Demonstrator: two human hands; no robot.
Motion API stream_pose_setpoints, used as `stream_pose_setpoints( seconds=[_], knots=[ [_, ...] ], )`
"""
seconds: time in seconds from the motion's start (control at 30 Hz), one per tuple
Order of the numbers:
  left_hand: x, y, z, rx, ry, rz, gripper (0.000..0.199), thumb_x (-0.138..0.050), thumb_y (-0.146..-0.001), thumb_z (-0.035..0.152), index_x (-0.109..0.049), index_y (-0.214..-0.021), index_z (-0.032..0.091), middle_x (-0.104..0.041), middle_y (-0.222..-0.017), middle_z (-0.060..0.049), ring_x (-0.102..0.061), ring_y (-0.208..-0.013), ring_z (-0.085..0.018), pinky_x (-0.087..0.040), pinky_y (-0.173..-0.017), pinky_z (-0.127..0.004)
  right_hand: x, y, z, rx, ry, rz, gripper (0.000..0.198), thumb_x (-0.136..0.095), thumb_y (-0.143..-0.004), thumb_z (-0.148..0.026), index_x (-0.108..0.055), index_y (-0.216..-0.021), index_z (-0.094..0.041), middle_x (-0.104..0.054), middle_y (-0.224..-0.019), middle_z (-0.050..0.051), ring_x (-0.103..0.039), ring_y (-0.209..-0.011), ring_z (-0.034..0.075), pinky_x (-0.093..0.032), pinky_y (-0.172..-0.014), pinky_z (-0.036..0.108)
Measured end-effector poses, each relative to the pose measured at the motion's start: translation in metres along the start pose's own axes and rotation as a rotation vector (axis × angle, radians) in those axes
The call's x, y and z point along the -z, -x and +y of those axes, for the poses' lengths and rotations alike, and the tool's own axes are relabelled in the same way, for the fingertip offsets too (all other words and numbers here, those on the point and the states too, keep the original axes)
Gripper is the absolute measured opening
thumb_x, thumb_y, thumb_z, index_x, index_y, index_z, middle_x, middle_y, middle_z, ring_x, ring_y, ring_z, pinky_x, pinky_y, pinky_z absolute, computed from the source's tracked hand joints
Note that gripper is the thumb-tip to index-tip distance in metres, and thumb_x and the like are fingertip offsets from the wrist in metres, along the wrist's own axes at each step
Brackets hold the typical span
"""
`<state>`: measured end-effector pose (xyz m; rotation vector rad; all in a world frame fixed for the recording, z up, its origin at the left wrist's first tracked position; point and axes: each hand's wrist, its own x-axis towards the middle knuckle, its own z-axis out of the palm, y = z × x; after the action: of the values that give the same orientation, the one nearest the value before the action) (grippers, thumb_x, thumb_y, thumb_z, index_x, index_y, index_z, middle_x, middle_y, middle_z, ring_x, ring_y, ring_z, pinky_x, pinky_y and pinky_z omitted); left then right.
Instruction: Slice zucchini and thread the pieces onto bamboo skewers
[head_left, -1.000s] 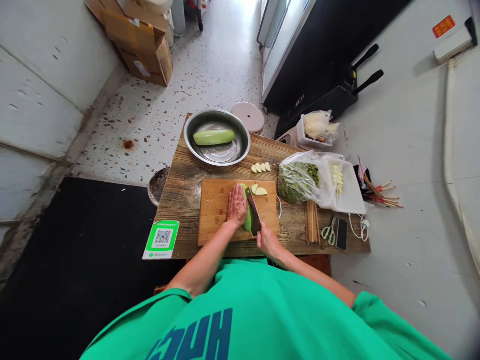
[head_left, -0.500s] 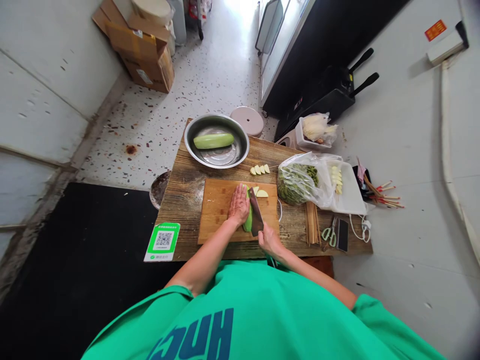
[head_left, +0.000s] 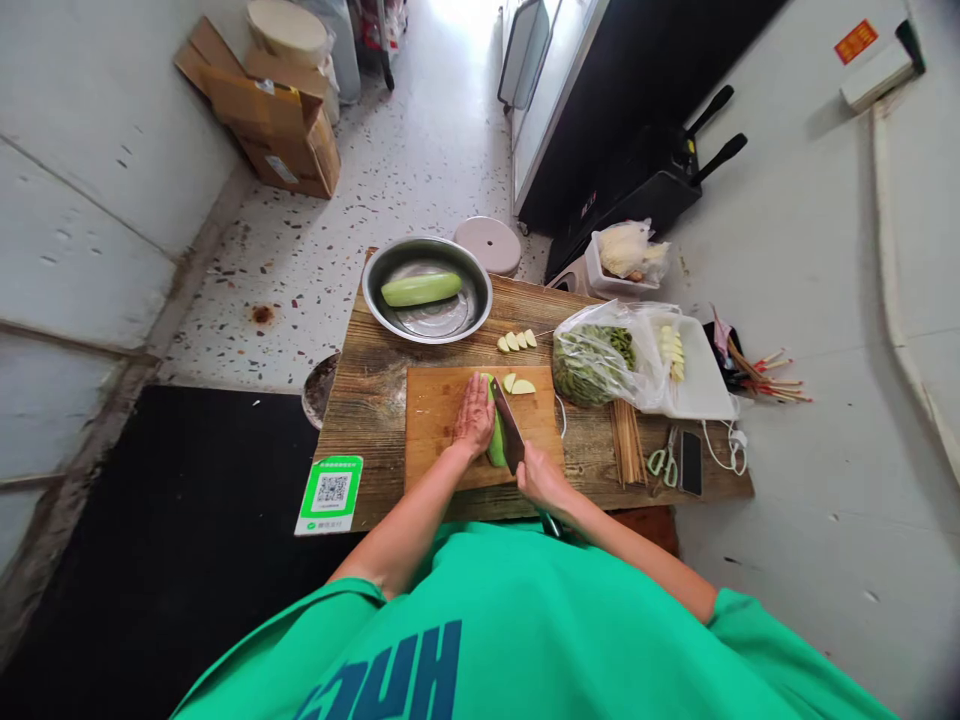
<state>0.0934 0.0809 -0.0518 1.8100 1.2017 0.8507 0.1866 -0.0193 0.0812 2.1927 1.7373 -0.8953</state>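
Observation:
My left hand [head_left: 474, 415] presses down on a green zucchini [head_left: 496, 442] lying lengthwise on the wooden cutting board [head_left: 431, 400], fingers together and pointing away from me. My right hand [head_left: 541, 474] is closed around the handle of a cleaver [head_left: 508, 425]. Its dark blade stands along the right side of the zucchini, close to my left fingers. Just right of the blade's far end lie a few cut zucchini slices [head_left: 523, 387]. Beyond the board, several slices sit in a row on a skewer [head_left: 517, 341]. The handle itself is mostly covered by my fingers.
A steel bowl [head_left: 375, 310] holding a whole peeled zucchini [head_left: 421, 289] stands at the back left. To the right are a bag of green strips [head_left: 596, 360], bamboo skewers [head_left: 627, 445], scissors [head_left: 664, 460], a phone [head_left: 690, 463] and a white tray [head_left: 701, 370]. A payment-code sign [head_left: 330, 494] lies at the left corner.
The view has shifted slightly. The cleaver's far end now sits a little left of the cut slices, with a wider gap between them. Both hands keep their holds.

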Motion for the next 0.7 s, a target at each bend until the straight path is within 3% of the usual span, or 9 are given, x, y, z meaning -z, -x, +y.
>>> stream_pose_setpoints(
  seconds=[0.13,0.47,0.7],
  knots=[
    [0.001,-0.001,-0.001,-0.003,0.022,-0.008,0.053,-0.034,-0.087,0.027,-0.022,-0.139,0.022,-0.013,-0.147,-0.003,-0.008,-0.134,-0.018,-0.011,-0.111,-0.036,0.011,-0.001,-0.001,0.000,0.029,-0.054,0.020,-0.043,-0.080,-0.013,-0.046,-0.099,-0.007,-0.063,-0.080,0.013,-0.059,-0.068,0.017,-0.036,-0.056,0.024],
    [0.000,0.002,0.002,-0.020,0.032,0.003,0.054,-0.030,-0.089,0.026,-0.014,-0.141,0.019,-0.009,-0.148,-0.005,-0.005,-0.134,-0.018,-0.010,-0.111,-0.037,-0.005,0.006,0.003,0.054,-0.008,-0.048,0.021,-0.041,-0.080,-0.010,-0.045,-0.100,-0.006,-0.063,-0.070,0.010,-0.057,-0.060,0.015,-0.034,-0.055,0.023],
    [0.011,-0.006,-0.001,-0.043,0.027,-0.088,0.054,-0.034,-0.088,0.027,-0.020,-0.139,0.019,-0.013,-0.147,-0.006,-0.006,-0.134,-0.019,-0.011,-0.110,-0.040,0.010,0.002,0.007,0.037,0.035,-0.019,0.025,-0.039,-0.082,-0.013,-0.048,-0.104,-0.006,-0.064,-0.081,0.013,-0.058,-0.069,0.018,-0.033,-0.057,0.024]
  ],
)
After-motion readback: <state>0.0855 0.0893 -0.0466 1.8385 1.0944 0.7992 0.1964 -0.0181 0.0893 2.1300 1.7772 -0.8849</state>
